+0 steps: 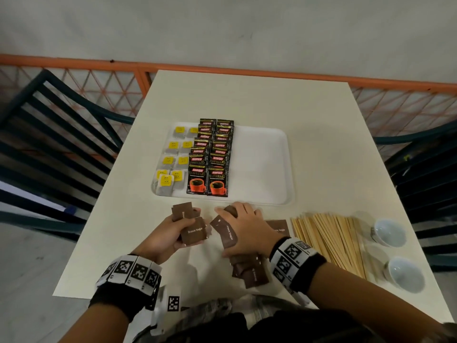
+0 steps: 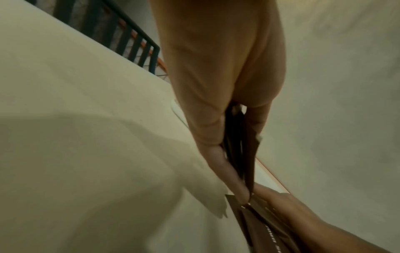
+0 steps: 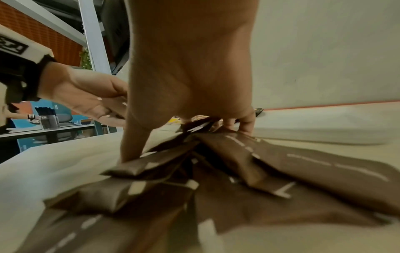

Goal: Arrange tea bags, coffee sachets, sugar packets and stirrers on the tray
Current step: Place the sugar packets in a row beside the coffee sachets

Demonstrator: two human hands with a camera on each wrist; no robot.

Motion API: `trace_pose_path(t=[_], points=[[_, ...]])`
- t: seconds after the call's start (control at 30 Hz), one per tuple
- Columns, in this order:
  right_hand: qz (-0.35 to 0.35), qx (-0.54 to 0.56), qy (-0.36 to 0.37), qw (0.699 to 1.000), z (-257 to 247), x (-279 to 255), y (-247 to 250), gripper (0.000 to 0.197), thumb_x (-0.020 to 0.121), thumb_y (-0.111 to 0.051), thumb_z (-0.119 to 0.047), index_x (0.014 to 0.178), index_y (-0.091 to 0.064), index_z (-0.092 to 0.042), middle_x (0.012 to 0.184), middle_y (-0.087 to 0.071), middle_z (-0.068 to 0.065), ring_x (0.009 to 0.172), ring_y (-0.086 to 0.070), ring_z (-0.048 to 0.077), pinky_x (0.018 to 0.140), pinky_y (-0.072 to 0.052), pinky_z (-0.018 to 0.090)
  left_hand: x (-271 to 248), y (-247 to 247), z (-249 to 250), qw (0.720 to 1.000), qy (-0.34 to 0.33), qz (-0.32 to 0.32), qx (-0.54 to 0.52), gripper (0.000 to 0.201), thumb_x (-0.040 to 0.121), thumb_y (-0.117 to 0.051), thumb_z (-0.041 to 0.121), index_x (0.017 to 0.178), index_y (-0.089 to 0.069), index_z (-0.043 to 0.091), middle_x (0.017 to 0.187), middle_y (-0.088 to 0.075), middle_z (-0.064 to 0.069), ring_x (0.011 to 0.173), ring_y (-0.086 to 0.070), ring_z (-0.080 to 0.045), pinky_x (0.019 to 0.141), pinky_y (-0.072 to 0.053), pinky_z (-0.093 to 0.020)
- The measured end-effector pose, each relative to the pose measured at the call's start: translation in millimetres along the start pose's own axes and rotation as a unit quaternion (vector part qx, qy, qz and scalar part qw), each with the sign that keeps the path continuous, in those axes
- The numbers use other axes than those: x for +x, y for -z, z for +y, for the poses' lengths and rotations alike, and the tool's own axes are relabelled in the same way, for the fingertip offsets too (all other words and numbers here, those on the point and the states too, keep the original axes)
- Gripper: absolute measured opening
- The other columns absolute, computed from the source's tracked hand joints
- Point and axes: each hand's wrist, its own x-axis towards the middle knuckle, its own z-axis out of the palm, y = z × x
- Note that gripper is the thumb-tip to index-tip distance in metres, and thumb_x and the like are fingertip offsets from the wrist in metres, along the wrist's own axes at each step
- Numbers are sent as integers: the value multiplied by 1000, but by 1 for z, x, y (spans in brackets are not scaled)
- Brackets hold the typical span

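Note:
A white tray (image 1: 267,169) lies mid-table with yellow-tagged tea bags (image 1: 170,167) along its left side and black coffee sachets (image 1: 210,159) in two rows beside them. Its right half is bare. My left hand (image 1: 173,231) grips a small stack of brown sugar packets (image 1: 190,227) just in front of the tray; the stack's edge (image 2: 240,150) shows between thumb and fingers in the left wrist view. My right hand (image 1: 243,229) lies over a loose pile of brown sugar packets (image 3: 216,171), fingers curled on one at the pile's far end (image 1: 231,211). Wooden stirrers (image 1: 329,238) lie to the right.
Two small white cups (image 1: 390,231) (image 1: 405,273) stand at the table's right edge past the stirrers. Dark slatted chairs (image 1: 49,144) flank the table, with an orange mesh railing (image 1: 222,70) behind it.

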Motion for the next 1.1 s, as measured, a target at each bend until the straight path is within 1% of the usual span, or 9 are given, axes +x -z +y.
trace_pose_path(t=[0.1,0.27,0.47,0.57,0.67,0.77,0.87,1.0,1.1], points=[[-24,18,3,1000,-5,7,5,91,71,-66,-58,143,-20,-26,135,-32,11,126,-30,30,104,-32,48,-1,4,-4,999,1,10,-34,28,95,-42,4,121,-51,10,108,-69,-17,81,-72,-25,71,-59,-38],[-53,157,-8,986,-5,13,14,59,73,-72,-33,122,-41,-22,121,-39,6,112,-43,24,94,-44,40,0,6,-6,998,-5,9,-59,35,96,-39,3,120,-50,25,95,-72,-12,80,-70,-28,71,-58,-45],[-37,278,-21,960,3,11,21,59,68,-74,-13,114,-39,-22,102,-55,3,93,-57,21,75,-50,32,-1,1,-2,998,-9,12,-56,32,95,-39,2,121,-51,18,103,-65,-14,85,-67,-32,73,-58,-45],[-27,386,-24,922,7,6,28,64,69,-78,-10,114,-36,-26,105,-57,6,94,-61,21,77,-55,34,1,-4,1,999,-9,28,-35,33,95,-40,1,123,-50,16,98,-65,-12,82,-66,-29,76,-57,-46],[6,440,0,898,7,3,41,63,74,-76,-14,118,-33,-26,108,-57,0,98,-60,16,85,-52,29,3,-13,4,999,1,26,-35,34,95,-41,3,126,-49,13,107,-63,-18,89,-64,-34,74,-57,-45],[45,506,24,861,0,4,58,59,78,-72,-15,121,-32,-23,106,-55,-3,97,-60,13,89,-52,29,4,-23,10,999,4,10,-37,29,94,-46,13,122,-54,13,116,-62,-22,96,-65,-35,78,-57,-47],[89,529,46,842,-12,8,70,57,79,-71,-15,120,-33,-23,110,-54,2,95,-59,12,83,-52,22,1,-33,21,997,2,-2,-78,35,93,-46,40,105,-67,14,105,-69,-16,86,-70,-26,73,-58,-45],[113,502,65,855,-26,14,67,59,77,-74,-14,120,-35,-23,111,-52,-2,94,-57,6,81,-49,16,-2,-37,33,983,13,-54,-173,66,81,-38,68,100,-72,14,104,-72,-13,92,-69,-28,83,-54,-51],[132,406,64,902,-30,14,57,68,76,-75,-23,132,-35,-20,126,-44,4,115,-45,15,99,-41,26,-3,-39,35,985,0,-83,-150,49,83,-46,55,95,-72,16,98,-73,-9,86,-70,-24,77,-54,-46]])
